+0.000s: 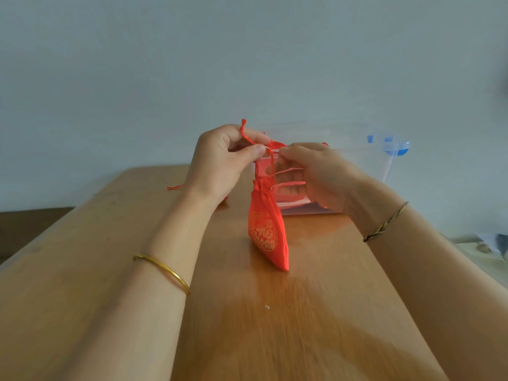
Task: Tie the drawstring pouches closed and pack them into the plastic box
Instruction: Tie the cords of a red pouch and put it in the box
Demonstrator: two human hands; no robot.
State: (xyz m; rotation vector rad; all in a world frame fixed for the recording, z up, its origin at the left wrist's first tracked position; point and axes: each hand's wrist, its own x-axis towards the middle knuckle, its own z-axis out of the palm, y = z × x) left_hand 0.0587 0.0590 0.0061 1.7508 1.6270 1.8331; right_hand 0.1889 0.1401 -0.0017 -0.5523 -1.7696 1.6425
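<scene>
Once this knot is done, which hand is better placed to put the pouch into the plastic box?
Probably the right hand: the plastic box sits just behind it and extends to its side. Both it and the left hand pinch the drawstring above the red pouch.

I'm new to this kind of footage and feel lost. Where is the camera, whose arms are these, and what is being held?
There is no machine here. The camera sits on a person's head, looking down at their own bare arms. The left hand and right hand each pinch the red drawstring of a red pouch with gold print. The pouch hangs from it, neck drawn tight, lower tip near the wooden table. Behind stands a clear plastic box with a blue latch; something red shows inside.
</scene>
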